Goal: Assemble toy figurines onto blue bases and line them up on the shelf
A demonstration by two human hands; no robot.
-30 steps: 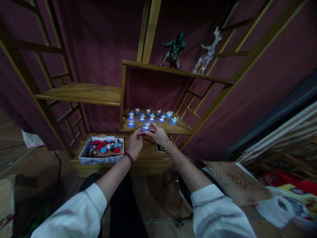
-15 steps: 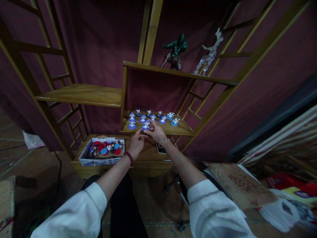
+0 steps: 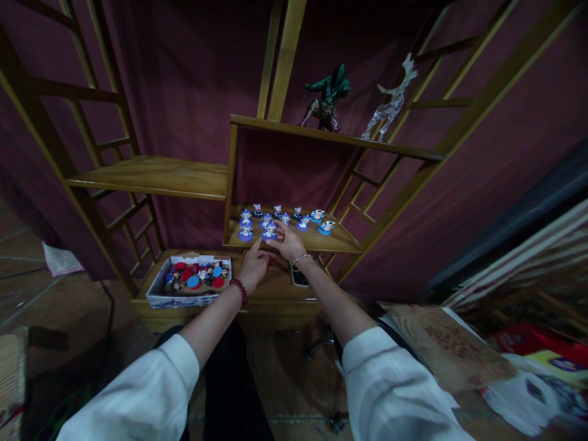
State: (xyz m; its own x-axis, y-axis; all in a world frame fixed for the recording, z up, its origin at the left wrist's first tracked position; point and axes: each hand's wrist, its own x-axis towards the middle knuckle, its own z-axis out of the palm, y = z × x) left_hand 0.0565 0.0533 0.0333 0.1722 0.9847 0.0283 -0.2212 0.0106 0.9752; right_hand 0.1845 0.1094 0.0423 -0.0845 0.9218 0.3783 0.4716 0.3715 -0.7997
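Note:
A small purple-and-white figurine (image 3: 269, 229) on a round purple base stands at the front of the low wooden shelf (image 3: 340, 244). My right hand (image 3: 290, 245) grips it from the right, thumb low in front and fingers beside it. At its lower left is my left hand (image 3: 255, 267), with the index finger stretched towards the base; whether it touches I cannot tell. A similar figurine (image 3: 245, 231) stands just to the left. Behind are several more purple ones, a row with dark bases (image 3: 277, 212), and two figurines with blue bases (image 3: 326, 227) on the right.
An open box (image 3: 184, 301) of figurines with red and blue bases sits on the lower ledge at left. A phone (image 3: 300, 277) lies beneath my right wrist. Above, a green-and-brown statuette (image 3: 328, 98) and a clear deer figure (image 3: 389, 107) stand on the upper shelf (image 3: 367, 144).
The held figurine has shifted slightly left and now looks upright on the shelf. Both hands remain beside it, and the view has moved a little.

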